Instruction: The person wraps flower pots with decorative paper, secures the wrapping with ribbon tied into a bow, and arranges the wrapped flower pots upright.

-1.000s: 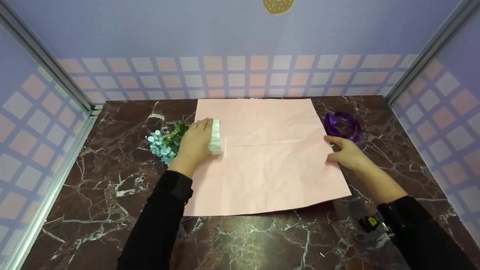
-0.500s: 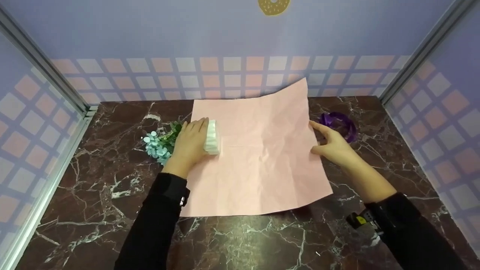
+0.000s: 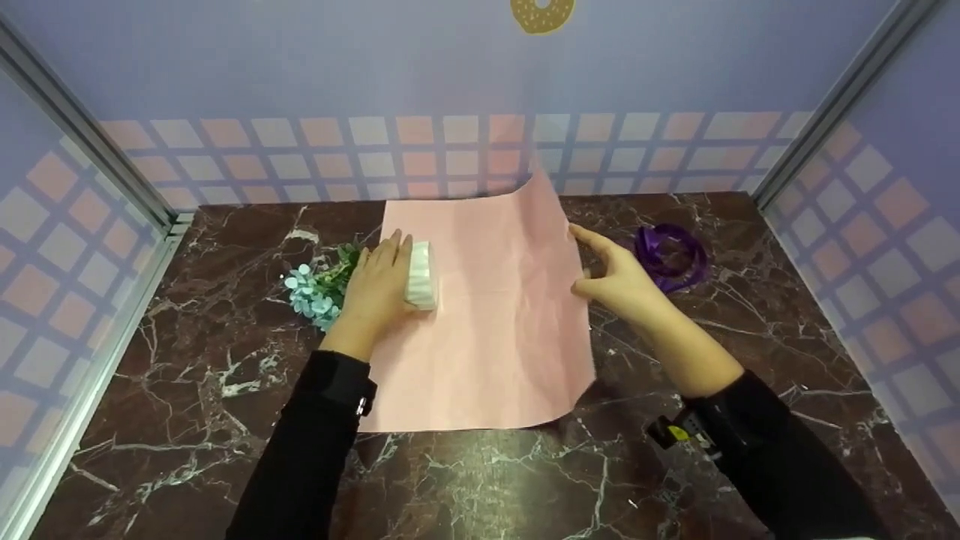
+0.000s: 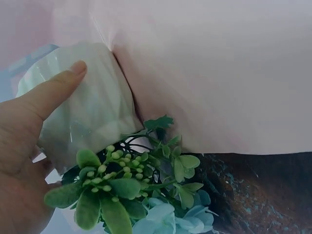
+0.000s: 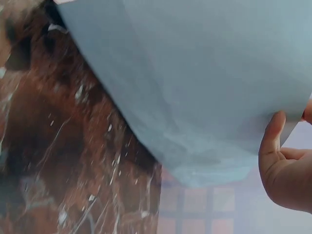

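A white ribbed flowerpot lies on its side on a sheet of pink wrapping paper. Its pale blue artificial flowers point left, past the paper's edge. My left hand grips the pot; in the left wrist view the thumb lies along the ribbed side, above green leaves. My right hand pinches the paper's right edge between thumb and fingers and holds that side raised in a curve. The right wrist view shows the paper's greyish underside over the table.
Right of the paper, a coil of purple ribbon lies on the dark marbled table. A back wall and side walls with checked bands enclose the table.
My right hand has moved left, bringing the paper's right edge up and inward, so the sheet now bends. My left hand stays on the pot.
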`<state>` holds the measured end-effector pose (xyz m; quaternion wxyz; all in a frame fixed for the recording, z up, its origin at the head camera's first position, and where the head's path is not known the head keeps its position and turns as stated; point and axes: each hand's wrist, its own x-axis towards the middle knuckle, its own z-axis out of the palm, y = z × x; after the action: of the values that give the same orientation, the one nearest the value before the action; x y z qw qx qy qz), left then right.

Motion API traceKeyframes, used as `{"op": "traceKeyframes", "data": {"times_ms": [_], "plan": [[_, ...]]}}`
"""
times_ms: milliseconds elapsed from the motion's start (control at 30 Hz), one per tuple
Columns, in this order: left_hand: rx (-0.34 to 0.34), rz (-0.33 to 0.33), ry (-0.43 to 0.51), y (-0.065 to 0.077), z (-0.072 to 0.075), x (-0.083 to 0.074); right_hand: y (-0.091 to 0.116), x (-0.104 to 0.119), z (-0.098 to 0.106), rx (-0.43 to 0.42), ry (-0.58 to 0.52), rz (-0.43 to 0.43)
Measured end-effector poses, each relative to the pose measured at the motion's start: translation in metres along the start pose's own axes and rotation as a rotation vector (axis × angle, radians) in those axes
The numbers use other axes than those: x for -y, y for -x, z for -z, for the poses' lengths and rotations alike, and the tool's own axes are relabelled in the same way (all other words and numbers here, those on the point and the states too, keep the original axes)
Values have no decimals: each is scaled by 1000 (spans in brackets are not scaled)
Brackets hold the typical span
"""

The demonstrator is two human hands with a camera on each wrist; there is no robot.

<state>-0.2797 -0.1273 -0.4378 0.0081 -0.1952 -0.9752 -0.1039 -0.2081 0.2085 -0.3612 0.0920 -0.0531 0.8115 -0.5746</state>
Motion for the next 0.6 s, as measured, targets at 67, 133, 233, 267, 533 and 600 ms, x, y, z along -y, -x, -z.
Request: {"op": "traceKeyframes", "data": {"times_ms": [67, 133, 233, 267, 533, 600], "plan": [[-13, -6, -7, 2, 2, 1, -2, 4, -6, -4, 16, -8], [-21, -11, -6, 5, 5, 2, -4, 7, -11, -9, 27, -6], [-33, -23, 27, 12, 9, 0, -7, 11, -18, -27, 46, -1], [-35, -30, 42, 15, 11, -2, -7, 12, -20, -32, 52, 1], [-11, -46, 476, 53, 26, -72, -13, 23, -38, -32, 117, 9], [33, -55, 543, 65, 29, -94, -15, 25, -44, -39, 137, 14]]}}
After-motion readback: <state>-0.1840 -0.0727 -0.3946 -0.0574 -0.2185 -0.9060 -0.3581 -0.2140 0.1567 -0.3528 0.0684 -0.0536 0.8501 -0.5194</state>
